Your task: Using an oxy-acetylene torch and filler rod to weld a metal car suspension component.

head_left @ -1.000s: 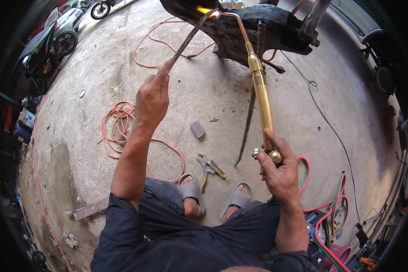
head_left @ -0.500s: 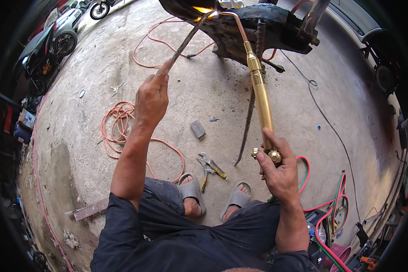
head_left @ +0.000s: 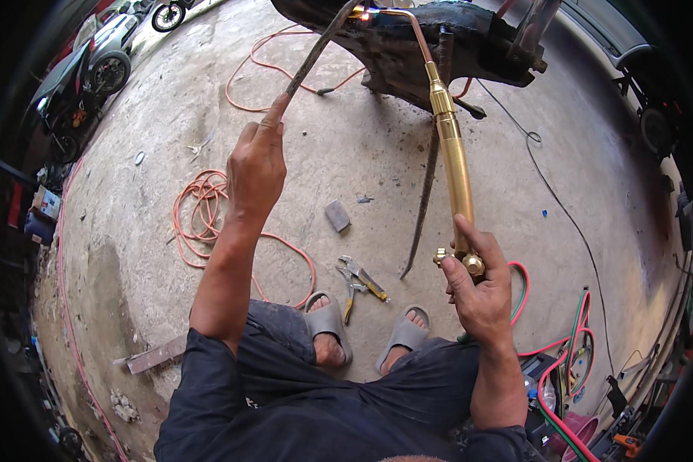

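My left hand (head_left: 258, 169) grips a dark metal rod (head_left: 317, 55), its index finger stretched along it. The rod slants up to a dark, rough metal frame part (head_left: 396, 58) at the top. In my right hand (head_left: 479, 289) is a brass gas torch (head_left: 456, 158), held near its valve knobs (head_left: 473, 265). The torch's bent copper tip (head_left: 417, 35) points left at the frame part, where a small bright flame (head_left: 362, 13) glows close to the rod. The rod's far end is hard to make out. A ribbed metal bar (head_left: 426, 185) hangs from the frame part beside the torch.
Locking pliers (head_left: 362, 279) and a grey block (head_left: 336, 215) lie on the concrete floor (head_left: 377, 162) before my sandals. An orange cord (head_left: 200, 208) coils at left. Red and green hoses (head_left: 550, 385) run at right. Motorcycles (head_left: 92, 73) stand far left.
The torch has shifted slightly right with my right hand. The rod's upper end has moved up and left a little. Less orange flame shows at the frame part.
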{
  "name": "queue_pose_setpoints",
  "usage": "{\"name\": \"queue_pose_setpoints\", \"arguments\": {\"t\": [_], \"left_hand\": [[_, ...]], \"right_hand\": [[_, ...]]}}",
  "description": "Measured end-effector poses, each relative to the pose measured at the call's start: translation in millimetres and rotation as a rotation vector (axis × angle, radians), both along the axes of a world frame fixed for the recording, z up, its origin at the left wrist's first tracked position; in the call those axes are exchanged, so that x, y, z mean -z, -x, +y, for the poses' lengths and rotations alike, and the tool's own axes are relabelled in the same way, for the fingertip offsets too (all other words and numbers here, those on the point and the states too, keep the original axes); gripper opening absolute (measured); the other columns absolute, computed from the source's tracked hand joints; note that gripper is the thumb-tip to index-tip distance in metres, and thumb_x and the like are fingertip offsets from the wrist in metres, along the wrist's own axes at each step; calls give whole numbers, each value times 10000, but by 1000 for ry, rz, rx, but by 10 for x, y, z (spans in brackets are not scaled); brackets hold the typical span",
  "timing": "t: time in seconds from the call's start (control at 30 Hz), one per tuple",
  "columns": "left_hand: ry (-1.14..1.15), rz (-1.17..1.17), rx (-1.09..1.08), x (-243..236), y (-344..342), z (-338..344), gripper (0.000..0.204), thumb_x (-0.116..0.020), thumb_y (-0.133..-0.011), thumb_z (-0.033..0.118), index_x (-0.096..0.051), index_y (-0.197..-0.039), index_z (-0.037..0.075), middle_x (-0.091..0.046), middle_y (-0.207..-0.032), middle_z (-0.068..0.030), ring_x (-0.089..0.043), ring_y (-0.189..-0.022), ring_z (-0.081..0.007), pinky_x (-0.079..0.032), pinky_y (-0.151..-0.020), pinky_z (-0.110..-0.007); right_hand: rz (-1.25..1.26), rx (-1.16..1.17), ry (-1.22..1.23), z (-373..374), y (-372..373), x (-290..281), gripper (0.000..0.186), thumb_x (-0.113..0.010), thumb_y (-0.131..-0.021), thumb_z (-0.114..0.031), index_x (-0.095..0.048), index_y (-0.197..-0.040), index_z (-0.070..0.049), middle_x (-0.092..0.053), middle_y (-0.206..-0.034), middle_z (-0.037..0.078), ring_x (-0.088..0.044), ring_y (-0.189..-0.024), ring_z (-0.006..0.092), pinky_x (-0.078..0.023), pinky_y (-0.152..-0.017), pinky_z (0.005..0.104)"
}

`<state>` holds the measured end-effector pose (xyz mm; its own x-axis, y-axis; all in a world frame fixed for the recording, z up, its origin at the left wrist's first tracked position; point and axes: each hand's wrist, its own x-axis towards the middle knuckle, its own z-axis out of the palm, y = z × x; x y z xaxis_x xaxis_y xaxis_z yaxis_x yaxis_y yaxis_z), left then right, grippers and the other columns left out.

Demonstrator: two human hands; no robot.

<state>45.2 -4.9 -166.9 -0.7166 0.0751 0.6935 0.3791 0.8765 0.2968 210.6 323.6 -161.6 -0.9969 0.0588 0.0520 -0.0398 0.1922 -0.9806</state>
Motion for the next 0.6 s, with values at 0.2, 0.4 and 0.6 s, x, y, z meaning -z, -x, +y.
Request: {"name": "queue_pose_setpoints", "arguments": {"t": [0.2, 0.4, 0.6], "left_hand": [[67, -52, -52, -27, -37, 37, 493, -618, -1066, 134, -596, -1527, 308, -577, -774, -103, -610, -609, -288, -508, -577, -470], [117, -11, -93, -2, -55, 59, 507, -634, -1051, 104, -602, -1525, 281, -577, -789, -97, -596, -596, -279, -508, -567, -463], [78, 40, -85, 45, -71, 71, 524, -641, -1045, 107, -591, -1532, 294, -581, -803, -99, -604, -592, -288, -516, -569, -472]], "right_hand": [[9, -12, -11, 6, -7, -2, 559, -806, -931, -97, -640, -1465, -103, -604, -1027, 68, -581, -905, 163, -490, -820, 305], [-13, -12, 20, 5, -18, -1, 562, -803, -934, -92, -635, -1470, -102, -603, -1035, 67, -586, -917, 163, -492, -832, 304], [9, -17, 30, 17, -22, 1, 563, -801, -931, -77, -630, -1467, -86, -607, -1057, 69, -591, -934, 166, -495, -847, 304]]}}
